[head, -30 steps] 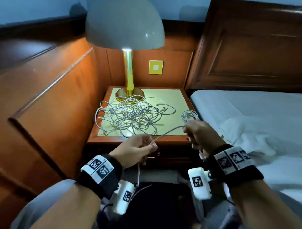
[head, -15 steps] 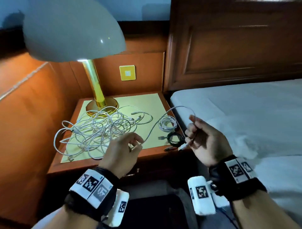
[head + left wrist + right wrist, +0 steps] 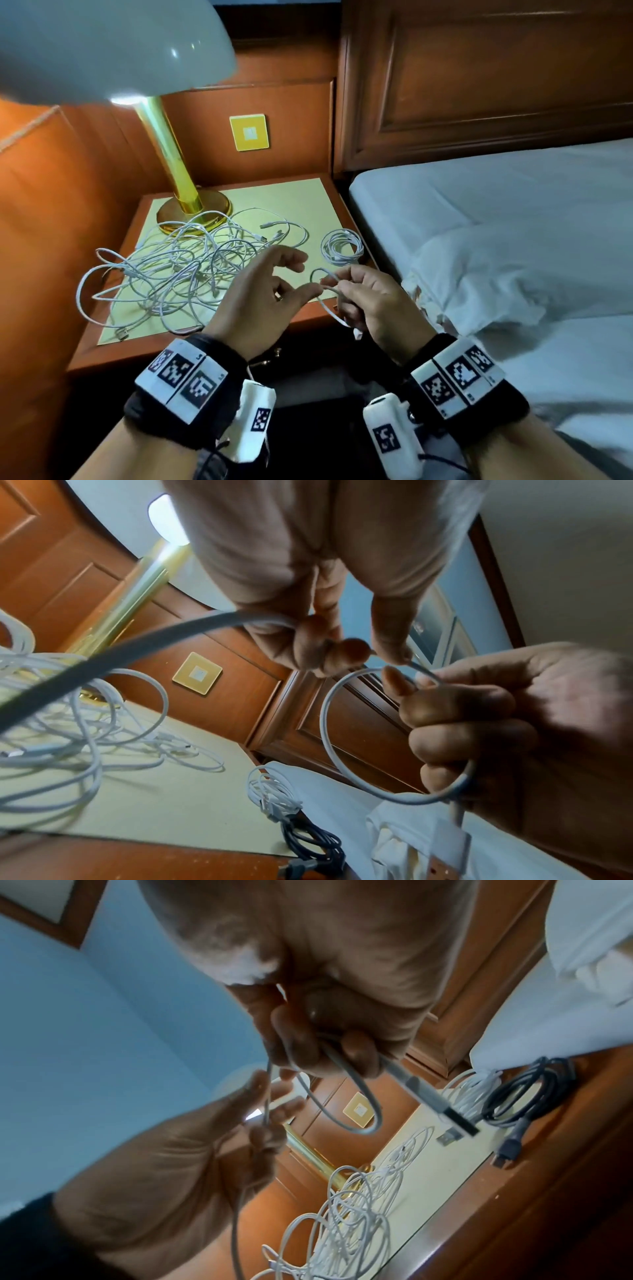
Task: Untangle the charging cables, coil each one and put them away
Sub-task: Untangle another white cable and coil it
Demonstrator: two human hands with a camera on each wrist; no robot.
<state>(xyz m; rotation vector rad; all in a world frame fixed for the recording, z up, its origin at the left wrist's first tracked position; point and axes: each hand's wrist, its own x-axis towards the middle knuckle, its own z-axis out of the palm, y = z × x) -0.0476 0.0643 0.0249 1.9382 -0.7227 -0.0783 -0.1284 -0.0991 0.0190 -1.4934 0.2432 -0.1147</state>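
Observation:
A tangle of white cables (image 3: 178, 274) lies on the nightstand (image 3: 301, 202) in the head view. My right hand (image 3: 359, 298) grips one white cable (image 3: 317, 272) near its USB plug (image 3: 431, 1096) and holds a small loop of it (image 3: 329, 737). My left hand (image 3: 274, 294) is right beside it and pinches the same cable (image 3: 219, 620) between thumb and fingers, the other fingers spread. That cable trails back to the tangle (image 3: 342, 1218). A coiled white cable (image 3: 342, 246) and a coiled dark cable (image 3: 315, 842) lie at the nightstand's right front corner.
A brass lamp (image 3: 181, 178) with a pale shade stands at the back left of the nightstand, its base touching the tangle. The bed with white linen (image 3: 496, 246) runs along the right. A wooden headboard and a yellow wall plate (image 3: 249, 132) are behind.
My hands have come together in front of the nightstand. The long arc of cable between them has shrunk into a small loop at my right hand. The view has tilted down and left.

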